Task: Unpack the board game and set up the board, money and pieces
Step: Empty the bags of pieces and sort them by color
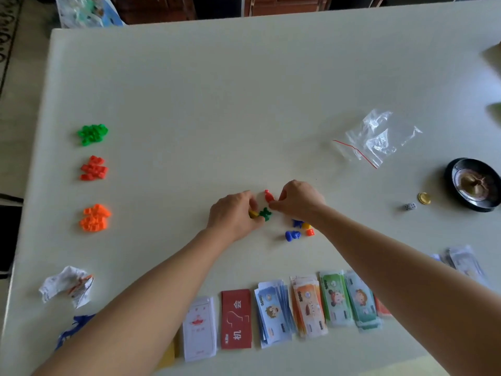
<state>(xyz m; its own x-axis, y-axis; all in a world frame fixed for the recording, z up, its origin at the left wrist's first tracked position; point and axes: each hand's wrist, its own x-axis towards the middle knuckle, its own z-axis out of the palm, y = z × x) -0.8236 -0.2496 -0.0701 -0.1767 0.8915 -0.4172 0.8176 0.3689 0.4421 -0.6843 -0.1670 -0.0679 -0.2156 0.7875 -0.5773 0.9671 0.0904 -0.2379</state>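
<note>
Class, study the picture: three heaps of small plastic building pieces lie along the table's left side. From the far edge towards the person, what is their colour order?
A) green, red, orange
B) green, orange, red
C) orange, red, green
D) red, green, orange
A: the green heap of small plastic pieces lies farthest, the red heap sits in the middle, and the orange heap is nearest the person.

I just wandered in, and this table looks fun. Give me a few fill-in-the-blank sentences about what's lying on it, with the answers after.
1. Between the green pile and the orange pile of little houses lies a ____ pile.
2. The white die lies next to a ____ coin.
3. The two loose pawns on the near side of the right hand are ____.

Missing words: red; gold; blue.
</note>
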